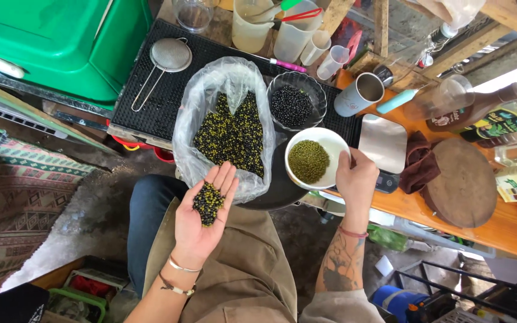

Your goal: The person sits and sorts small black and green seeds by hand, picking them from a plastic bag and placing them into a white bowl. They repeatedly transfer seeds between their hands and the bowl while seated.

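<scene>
Left hand [201,218] lies palm up and spread flat near the person's lap, cupping a small heap of mixed green and black beans [208,203] without closing on them. Its fingertips reach the near edge of a clear plastic bag [195,113], which stands open and holds a large mass of the same mixed green and black beans. Far to the left sits a green plastic crate [49,42], and a round metal mesh strainer [170,55] rests on a black ribbed rubber mat [151,101] beside the bag. Just right of the bag, a clear glass bowl [297,93] holds sorted black beans. Nearer, a white round bowl [320,140] contains green beans only. Right hand [357,179] grips this white bowl at its right rim, fingers curled around the edge. Behind that hand a flat silver kitchen scale [384,142] lies on the orange wooden surface [498,233]. Further right, a brown cloth [417,161] lies touching a round dark wooden board [459,182], with several bottles at the far right edge.
</scene>
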